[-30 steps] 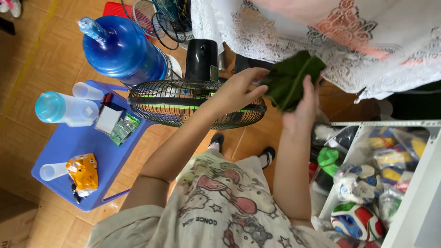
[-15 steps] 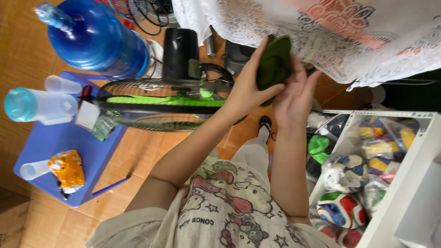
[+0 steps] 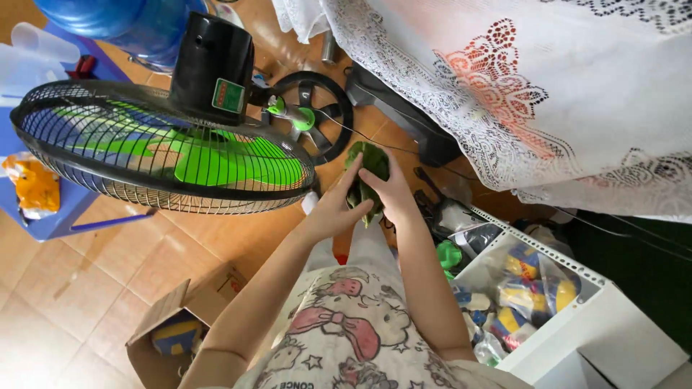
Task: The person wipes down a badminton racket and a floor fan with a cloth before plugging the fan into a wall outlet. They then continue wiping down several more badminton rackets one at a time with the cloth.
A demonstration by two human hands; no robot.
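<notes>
Orange-brown tiled floor [image 3: 108,266] far below both hands, seen from the head camera, the only view.

Raised in front of the chest: a dark green leaf [image 3: 368,160], folded over and pressed between the two hands. Left hand [image 3: 334,210] grasping its near side, fingers curled up against the fold. Right hand [image 3: 393,191] cupped over the other side, fingertips on the top of the leaf, palm touching the left hand. Neither hand released; both closed on the one leaf.

Left of the left hand, just beside it: a standing fan [image 3: 166,148] with a black wire cage and bright green blades, black motor housing [image 3: 213,63] above. Beyond the fingertips: the round black fan base [image 3: 311,108]. Further left: a blue worktop [image 3: 45,225] with an orange packet [image 3: 32,189], and a big blue water bottle [image 3: 122,21] at the top edge. Below the left elbow: an open cardboard box [image 3: 173,325]. Right of the right hand: a white lace cloth [image 3: 540,94] hanging down; under the right forearm, a white crate [image 3: 605,302] full of coloured balls.

Judged step: folding or rolling the leaf, partway through, the bundle not yet tight. Next fold calling for a firm pinch from the left hand while the right thumb and fingers turn the loose edge in, gently enough not to tear it.
</notes>
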